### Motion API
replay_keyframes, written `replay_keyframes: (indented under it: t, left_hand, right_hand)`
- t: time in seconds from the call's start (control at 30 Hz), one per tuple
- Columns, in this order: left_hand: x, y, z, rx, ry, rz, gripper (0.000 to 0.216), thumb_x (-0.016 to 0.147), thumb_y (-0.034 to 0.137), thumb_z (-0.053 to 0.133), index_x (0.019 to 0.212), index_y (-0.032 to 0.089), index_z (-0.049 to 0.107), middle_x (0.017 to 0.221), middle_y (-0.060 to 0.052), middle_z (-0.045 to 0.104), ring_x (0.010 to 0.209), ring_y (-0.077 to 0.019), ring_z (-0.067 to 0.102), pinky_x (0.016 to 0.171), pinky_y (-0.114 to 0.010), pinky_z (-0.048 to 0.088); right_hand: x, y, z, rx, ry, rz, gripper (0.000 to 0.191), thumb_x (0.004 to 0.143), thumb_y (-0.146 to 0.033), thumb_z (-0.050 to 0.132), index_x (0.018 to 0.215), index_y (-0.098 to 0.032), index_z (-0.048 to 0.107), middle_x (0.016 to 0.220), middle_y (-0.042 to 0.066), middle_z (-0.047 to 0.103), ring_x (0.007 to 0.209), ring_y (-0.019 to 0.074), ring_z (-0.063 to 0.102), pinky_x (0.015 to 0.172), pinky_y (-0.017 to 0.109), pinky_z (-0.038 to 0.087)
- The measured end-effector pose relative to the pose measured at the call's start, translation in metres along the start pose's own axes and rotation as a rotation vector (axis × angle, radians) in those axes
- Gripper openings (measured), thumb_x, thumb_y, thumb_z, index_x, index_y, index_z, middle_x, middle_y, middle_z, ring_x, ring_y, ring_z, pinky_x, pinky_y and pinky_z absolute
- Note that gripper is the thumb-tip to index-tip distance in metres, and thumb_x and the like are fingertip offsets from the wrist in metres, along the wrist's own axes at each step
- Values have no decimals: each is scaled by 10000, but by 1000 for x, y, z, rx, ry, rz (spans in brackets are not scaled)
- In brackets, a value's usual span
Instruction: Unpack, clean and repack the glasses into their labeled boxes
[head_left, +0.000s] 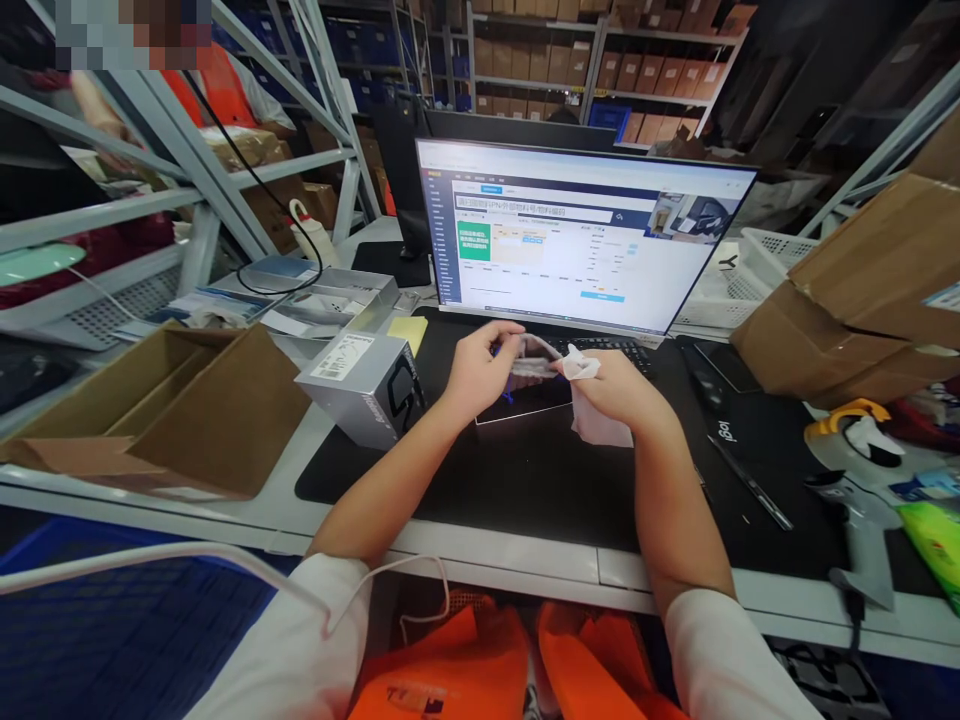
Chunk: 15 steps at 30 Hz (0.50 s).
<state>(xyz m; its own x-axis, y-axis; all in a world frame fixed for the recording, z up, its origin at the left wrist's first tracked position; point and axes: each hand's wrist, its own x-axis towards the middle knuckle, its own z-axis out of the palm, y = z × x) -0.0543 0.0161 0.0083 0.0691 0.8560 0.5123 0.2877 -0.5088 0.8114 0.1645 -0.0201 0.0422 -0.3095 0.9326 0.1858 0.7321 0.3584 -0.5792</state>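
My left hand (474, 370) is closed on the left edge of a small dark flat item in a clear bag (531, 368), held just above a black desk mat (540, 470). My right hand (613, 390) is closed on a white wipe (592, 415), pressed against the right side of that item. Both hands meet in front of the keyboard (607, 348), below a lit monitor (577, 235). A silver product box (367, 385) lies on its side just left of my left wrist.
An open cardboard box (161, 405) sits at the left, another (870, 290) at the right. A handheld scanner (859, 520) and pen (750, 485) lie on the right of the mat. A white basket (739, 275) stands behind. Another person in an orange vest (217, 90) is beyond the shelving.
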Motion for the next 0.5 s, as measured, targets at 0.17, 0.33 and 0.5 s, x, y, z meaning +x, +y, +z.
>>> replay_keyframes:
  t: [0.17,0.33,0.5]
  left_hand:
    - [-14,38,-34,-103,46,263,145,1008,243,582,919,202,688,770,5,664,690,-124,607,660,-241,474]
    - [-30,75,-61,45,5,436,227,989,139,553,931,200,764,973,-40,728,917,-156,675,837,-280,525]
    - [-27,75,-64,311,-160,217,180,924,222,645,865,178,810,910,-31,742,830,-157,685,763,-274,513]
  right_hand:
    - [-16,-31,-3,-87,148,-205,363,1017,-306,466,984,-193,810,965,111,715,855,226,659,793,339,488]
    - [-45,-56,-11,146,277,-363,263,1014,-266,549,1102,-215,792,1188,75,733,1022,207,705,870,307,545]
    - [-52,-58,-22,183,125,-344,223,985,-220,578,950,-216,798,974,27,765,858,167,710,747,264,524]
